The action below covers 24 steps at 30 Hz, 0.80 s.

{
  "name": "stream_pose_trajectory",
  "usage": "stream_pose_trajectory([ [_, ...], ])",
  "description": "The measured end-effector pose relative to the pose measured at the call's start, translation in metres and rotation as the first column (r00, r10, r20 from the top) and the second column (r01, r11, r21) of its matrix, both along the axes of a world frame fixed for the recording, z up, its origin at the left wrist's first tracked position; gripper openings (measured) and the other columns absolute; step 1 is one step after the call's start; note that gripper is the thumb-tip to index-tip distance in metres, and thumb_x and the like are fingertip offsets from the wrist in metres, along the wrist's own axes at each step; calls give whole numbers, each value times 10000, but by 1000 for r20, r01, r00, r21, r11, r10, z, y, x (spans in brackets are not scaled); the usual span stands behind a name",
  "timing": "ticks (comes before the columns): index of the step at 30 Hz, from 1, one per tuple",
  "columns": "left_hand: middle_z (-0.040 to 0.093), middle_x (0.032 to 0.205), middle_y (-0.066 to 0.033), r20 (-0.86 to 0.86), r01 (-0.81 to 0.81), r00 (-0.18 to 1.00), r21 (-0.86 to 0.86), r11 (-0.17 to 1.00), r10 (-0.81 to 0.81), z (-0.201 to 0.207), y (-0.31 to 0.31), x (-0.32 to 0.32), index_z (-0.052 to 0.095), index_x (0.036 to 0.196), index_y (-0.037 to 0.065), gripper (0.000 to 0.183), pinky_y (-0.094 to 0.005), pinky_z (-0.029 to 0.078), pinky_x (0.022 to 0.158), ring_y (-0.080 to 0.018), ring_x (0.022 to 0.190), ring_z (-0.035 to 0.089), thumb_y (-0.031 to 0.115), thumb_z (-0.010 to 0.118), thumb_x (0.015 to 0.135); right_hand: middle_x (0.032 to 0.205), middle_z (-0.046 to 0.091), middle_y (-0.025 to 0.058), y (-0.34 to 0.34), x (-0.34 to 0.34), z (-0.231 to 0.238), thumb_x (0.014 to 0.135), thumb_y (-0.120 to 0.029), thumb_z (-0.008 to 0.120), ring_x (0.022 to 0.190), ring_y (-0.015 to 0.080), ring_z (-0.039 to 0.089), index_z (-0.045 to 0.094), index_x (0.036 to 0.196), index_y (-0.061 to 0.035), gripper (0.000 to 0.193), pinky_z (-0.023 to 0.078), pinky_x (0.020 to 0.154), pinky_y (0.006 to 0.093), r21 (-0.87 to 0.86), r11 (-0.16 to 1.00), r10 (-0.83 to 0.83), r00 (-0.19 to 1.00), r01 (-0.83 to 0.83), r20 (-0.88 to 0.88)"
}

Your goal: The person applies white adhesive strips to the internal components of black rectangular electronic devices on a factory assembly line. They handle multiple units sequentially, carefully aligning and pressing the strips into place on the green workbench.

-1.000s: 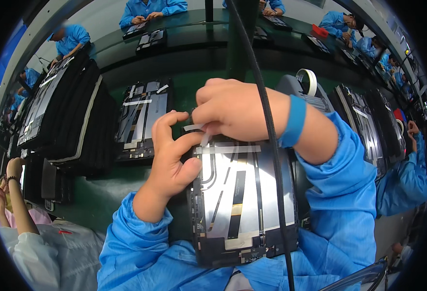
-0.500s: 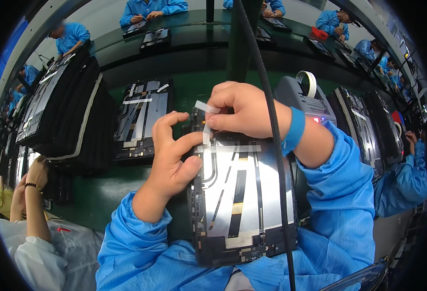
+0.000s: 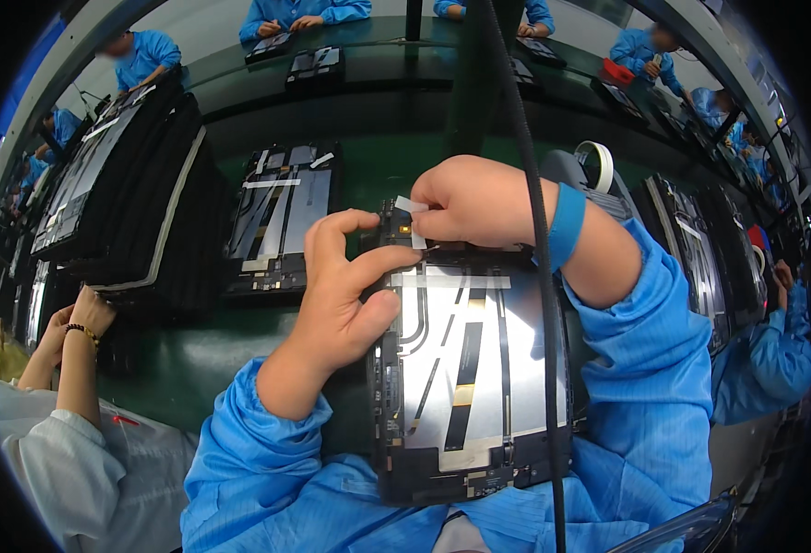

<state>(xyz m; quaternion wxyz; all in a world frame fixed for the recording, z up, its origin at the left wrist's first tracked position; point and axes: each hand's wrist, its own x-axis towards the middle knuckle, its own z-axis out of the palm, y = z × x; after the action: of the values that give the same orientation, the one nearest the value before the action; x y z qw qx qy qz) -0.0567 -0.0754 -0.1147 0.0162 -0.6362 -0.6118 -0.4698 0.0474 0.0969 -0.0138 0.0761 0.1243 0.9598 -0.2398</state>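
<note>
An opened tablet-like device (image 3: pixel 534 369) lies lengthwise before me, its silver plate crossed by black flat cables and a pale tape strip near the top. My right hand (image 3: pixel 479 205), wearing a blue wristband, pinches a short piece of white tape (image 3: pixel 411 205) over the device's upper left corner. Part of that piece hangs below the fingertips, and the fingers hide its middle. My left hand (image 3: pixel 345 276) rests at the same corner with its fingers apart. Its index fingertip touches the device close to the tape's lower end, while the thumb lies by the left edge.
Another opened device (image 3: pixel 281 217) lies beyond my left hand. Tall stacks of devices (image 3: pixel 119 203) stand left, more (image 3: pixel 700 249) at right. Behind my right wrist sits a grey tape dispenser (image 3: pixel 599 189). A black cable (image 3: pixel 539 230) hangs across the view. Co-workers sit around.
The scene has shifted slightly right in view. The tape's lower end has moved up and right, away from my left index fingertip. My right hand keeps its pinch.
</note>
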Motion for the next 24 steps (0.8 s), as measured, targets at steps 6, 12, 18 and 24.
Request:
stream_pose_trajectory([
  [6, 440, 1192, -197, -9, 2, 1000, 8, 1000, -2, 2, 2, 1, 684, 1040, 117, 364, -471, 287, 1007, -365, 1137, 364, 281, 561, 739, 610, 599, 150, 2, -2, -11, 796, -170, 577, 533, 253, 590, 637, 804, 51, 229, 474, 534, 352, 85, 996, 17, 996, -9, -87],
  [12, 445, 1205, -187, -29, -23, 999, 2, 1000, 23, 1, 1, 1, 680, 1060, 98, 453, -441, 268, 1005, -334, 1142, 380, 428, 486, 817, 609, 611, 157, -6, -4, 7, 747, -261, 676, 582, 274, 628, 645, 756, 35, 298, 499, 566, 361, 35, 979, -201, 976, 199, 86],
  [18, 441, 1197, -191, -20, -10, 1000, 11, 1000, 10, 2, 2, 1, 674, 1061, 111, 393, -458, 282, 1006, -347, 1143, 373, 348, 526, 785, 791, 646, 110, 0, 19, -11, 838, -92, 640, 714, 168, 628, 626, 910, 26, 139, 505, 636, 281, -97, 990, -134, 871, 100, -473],
  [24, 436, 1194, -193, -25, -10, 1000, 5, 1000, 10, 0, 1, 1, 668, 1066, 122, 367, -472, 290, 1009, -356, 1147, 364, 303, 552, 769, 994, 655, 119, -6, 37, -27, 874, 70, 478, 991, 211, 647, 536, 1107, -1, 250, 511, 840, 303, -273, 949, 13, 883, -159, -468],
])
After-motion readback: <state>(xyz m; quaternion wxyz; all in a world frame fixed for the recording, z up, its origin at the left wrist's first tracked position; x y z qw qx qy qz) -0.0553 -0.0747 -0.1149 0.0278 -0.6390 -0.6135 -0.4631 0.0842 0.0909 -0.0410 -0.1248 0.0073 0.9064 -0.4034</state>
